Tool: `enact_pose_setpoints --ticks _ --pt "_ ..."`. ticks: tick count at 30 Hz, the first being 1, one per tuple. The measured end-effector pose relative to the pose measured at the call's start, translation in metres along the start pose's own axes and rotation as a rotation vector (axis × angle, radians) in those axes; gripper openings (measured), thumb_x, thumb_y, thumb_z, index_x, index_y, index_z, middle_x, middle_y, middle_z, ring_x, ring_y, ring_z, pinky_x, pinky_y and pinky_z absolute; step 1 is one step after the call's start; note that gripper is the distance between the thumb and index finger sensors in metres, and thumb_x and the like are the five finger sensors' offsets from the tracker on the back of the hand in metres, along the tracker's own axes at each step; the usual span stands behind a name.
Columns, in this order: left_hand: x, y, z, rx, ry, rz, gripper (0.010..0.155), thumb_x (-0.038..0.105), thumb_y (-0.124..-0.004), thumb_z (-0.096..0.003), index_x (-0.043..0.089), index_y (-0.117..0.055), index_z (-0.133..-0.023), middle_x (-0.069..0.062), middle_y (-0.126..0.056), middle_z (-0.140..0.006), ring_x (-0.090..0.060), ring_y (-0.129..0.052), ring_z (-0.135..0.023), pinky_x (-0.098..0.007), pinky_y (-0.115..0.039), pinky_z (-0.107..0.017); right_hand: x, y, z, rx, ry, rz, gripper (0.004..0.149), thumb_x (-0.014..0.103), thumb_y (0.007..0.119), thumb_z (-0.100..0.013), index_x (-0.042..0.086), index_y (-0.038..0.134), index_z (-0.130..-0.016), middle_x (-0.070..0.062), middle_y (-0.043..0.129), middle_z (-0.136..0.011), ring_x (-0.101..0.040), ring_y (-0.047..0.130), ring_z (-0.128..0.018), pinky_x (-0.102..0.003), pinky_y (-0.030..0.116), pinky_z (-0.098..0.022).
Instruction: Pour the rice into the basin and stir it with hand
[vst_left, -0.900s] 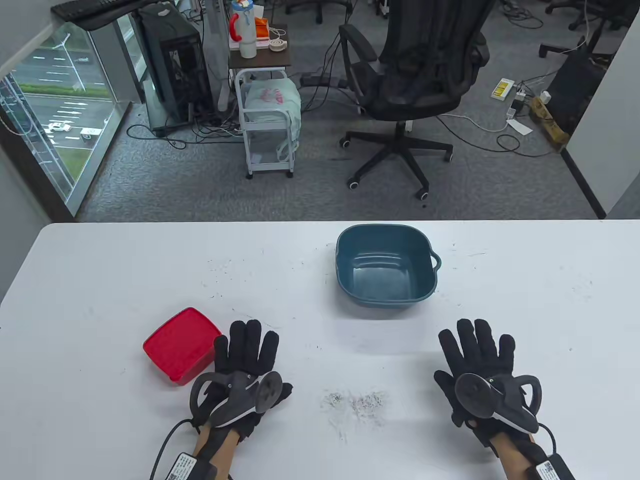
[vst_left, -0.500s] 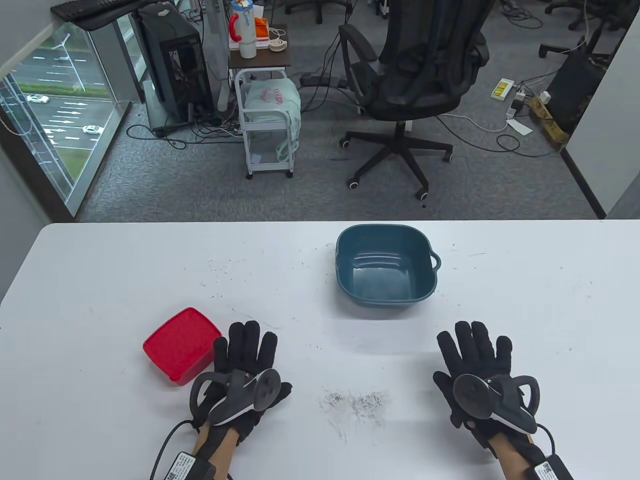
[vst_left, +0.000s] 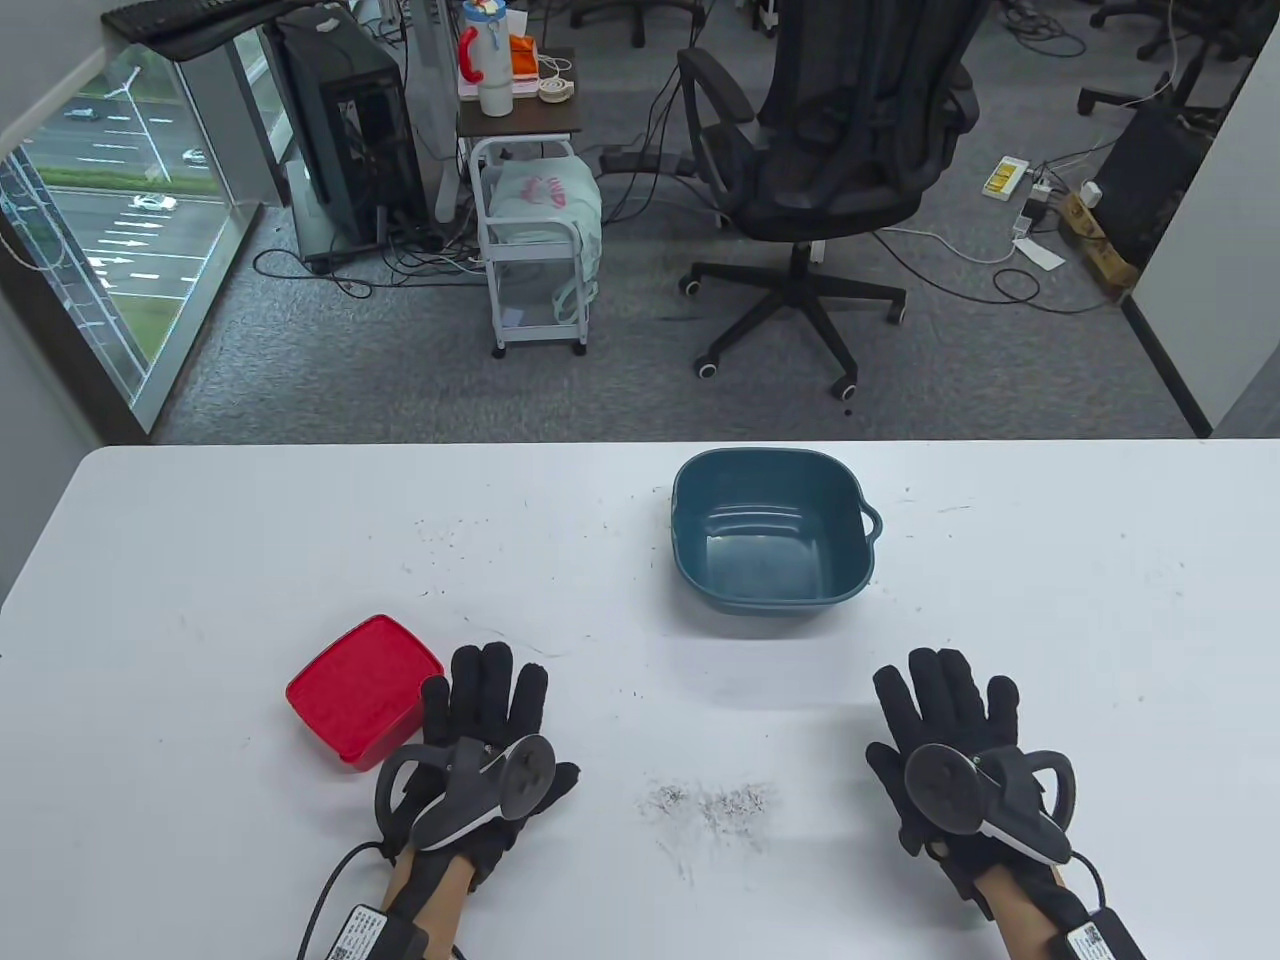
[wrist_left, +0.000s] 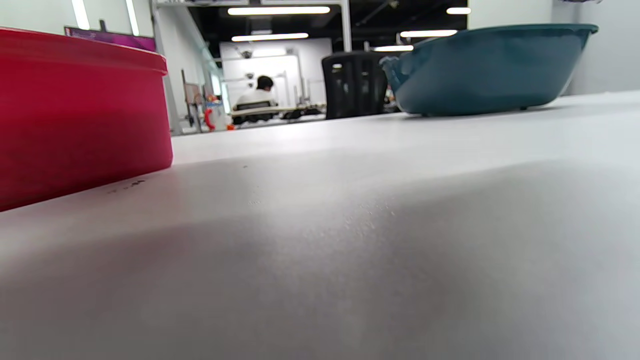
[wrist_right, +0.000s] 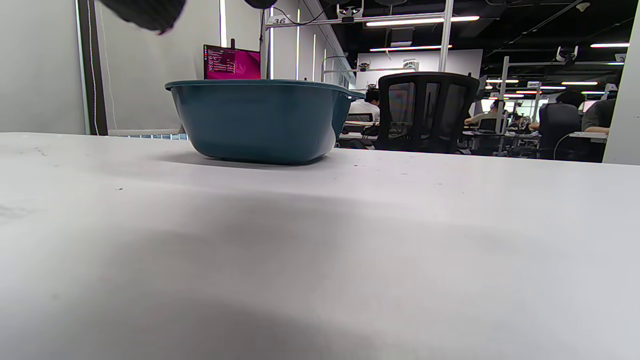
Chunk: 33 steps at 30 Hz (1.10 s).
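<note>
Red and lidded, the box (vst_left: 364, 690) sits at lower left of the table view, just beside the left hand (vst_left: 480, 745), whose fingers lie straight and flat. The right hand (vst_left: 950, 740) lies flat too, lower right, holding nothing. The teal basin (vst_left: 770, 530) stands above centre, well apart from both hands.

In the left wrist view the box (wrist_left: 75, 115) fills the left edge, the basin (wrist_left: 490, 70) upper right.

In the right wrist view the basin (wrist_right: 260, 120) stands left of centre; a fingertip (wrist_right: 145, 12) shows at top left.

Basin (vst_left: 770, 530) sits far on the tabletop (vst_left: 200, 560), right of centre; lidded box (vst_left: 362, 688) near left, left hand (vst_left: 480, 745) just beside it, right hand (vst_left: 955, 745) well apart, right.
</note>
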<state>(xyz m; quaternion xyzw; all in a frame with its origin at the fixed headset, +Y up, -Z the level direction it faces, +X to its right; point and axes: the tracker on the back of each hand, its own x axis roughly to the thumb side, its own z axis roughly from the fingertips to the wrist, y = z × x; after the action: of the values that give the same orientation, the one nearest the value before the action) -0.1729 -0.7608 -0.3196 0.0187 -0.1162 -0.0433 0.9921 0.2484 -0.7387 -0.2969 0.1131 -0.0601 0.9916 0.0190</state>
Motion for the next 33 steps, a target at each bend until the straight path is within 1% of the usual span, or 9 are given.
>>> enact_pose_setpoints --ticks 7,10,13,17,19,21,23,26,33 --pt "-0.03 0.028 -0.005 0.047 0.087 0.085 0.103 0.075 -0.061 -0.0327 0.022 -0.032 -0.116 -0.021 -0.013 -0.119 -0.054 -0.018 -0.109 -0.075 -0.033 -0.075 -0.003 -0.002 0.0 0.001 0.009 -0.035 0.074 0.051 0.071 -0.038 0.023 0.051 -0.104 -0.02 0.046 -0.11 -0.049 0.05 -0.101 -0.08 0.04 -0.062" --pt "-0.063 0.046 -0.012 0.058 0.161 0.154 0.1 0.074 -0.062 -0.034 0.023 -0.037 -0.116 -0.021 -0.017 -0.121 -0.053 -0.022 -0.11 -0.074 -0.036 -0.076 -0.005 -0.003 0.001 -0.006 0.013 -0.044 0.074 0.051 0.071 -0.038 0.022 0.052 -0.104 -0.02 0.047 -0.109 -0.049 0.052 -0.1 -0.08 0.041 -0.062" --pt "-0.101 0.05 -0.02 0.016 0.253 0.234 0.099 0.073 -0.064 -0.035 0.021 -0.041 -0.116 -0.021 -0.023 -0.121 -0.054 -0.027 -0.11 -0.073 -0.039 -0.076 -0.006 -0.005 0.0 -0.008 0.015 -0.067 0.073 0.05 0.071 -0.039 0.022 0.052 -0.104 -0.021 0.048 -0.109 -0.05 0.053 -0.1 -0.079 0.041 -0.062" --pt "-0.142 0.033 -0.029 -0.146 0.336 0.315 0.106 0.075 -0.072 -0.0331 0.025 -0.029 -0.117 -0.024 -0.014 -0.119 -0.056 -0.017 -0.109 -0.075 -0.033 -0.076 -0.005 -0.005 0.0 -0.002 0.013 -0.067 0.073 0.05 0.071 -0.039 0.021 0.053 -0.103 -0.021 0.049 -0.109 -0.05 0.053 -0.1 -0.079 0.042 -0.062" --pt "-0.155 0.017 -0.031 -0.303 0.357 0.341 0.114 0.076 -0.077 -0.0291 0.028 -0.021 -0.116 -0.027 -0.003 -0.117 -0.058 -0.007 -0.107 -0.078 -0.025 -0.074 -0.004 -0.004 -0.001 0.002 0.014 -0.062 0.073 0.049 0.071 -0.039 0.021 0.053 -0.103 -0.021 0.049 -0.109 -0.05 0.054 -0.1 -0.079 0.042 -0.062" --pt "-0.159 0.006 -0.031 -0.389 0.366 0.332 0.12 0.076 -0.081 -0.0258 0.034 -0.01 -0.113 -0.027 0.001 -0.116 -0.06 -0.002 -0.106 -0.08 -0.022 -0.072 -0.004 -0.004 -0.001 0.008 0.014 -0.058 0.073 0.049 0.071 -0.039 0.021 0.054 -0.103 -0.021 0.049 -0.109 -0.05 0.054 -0.1 -0.079 0.042 -0.062" --pt "-0.161 -0.003 -0.032 -0.444 0.372 0.305 0.121 0.077 -0.084 -0.0229 0.039 -0.009 -0.111 -0.027 0.001 -0.117 -0.064 -0.005 -0.104 -0.082 -0.023 -0.071 -0.003 -0.003 -0.001 0.012 0.013 -0.052 0.072 0.049 0.071 -0.039 0.021 0.054 -0.103 -0.021 0.05 -0.109 -0.05 0.054 -0.1 -0.079 0.042 -0.062" --pt "-0.162 -0.012 -0.032 -0.464 0.382 0.313 0.119 0.075 -0.087 -0.0233 0.042 -0.012 -0.11 -0.028 -0.001 -0.117 -0.07 -0.012 -0.104 -0.083 -0.029 -0.072 -0.002 -0.002 -0.001 0.016 0.012 -0.05 0.072 0.049 0.071 -0.039 0.021 0.054 -0.103 -0.021 0.05 -0.109 -0.049 0.054 -0.1 -0.079 0.042 -0.062" --pt "-0.167 -0.012 -0.031 -0.377 0.385 0.331 0.113 0.072 -0.094 -0.0248 0.044 -0.023 -0.108 -0.024 -0.016 -0.12 -0.064 -0.034 -0.107 -0.076 -0.055 -0.074 -0.001 -0.001 -0.001 0.025 0.012 -0.053 0.072 0.049 0.071 -0.039 0.021 0.054 -0.103 -0.021 0.05 -0.108 -0.05 0.054 -0.099 -0.079 0.042 -0.062"
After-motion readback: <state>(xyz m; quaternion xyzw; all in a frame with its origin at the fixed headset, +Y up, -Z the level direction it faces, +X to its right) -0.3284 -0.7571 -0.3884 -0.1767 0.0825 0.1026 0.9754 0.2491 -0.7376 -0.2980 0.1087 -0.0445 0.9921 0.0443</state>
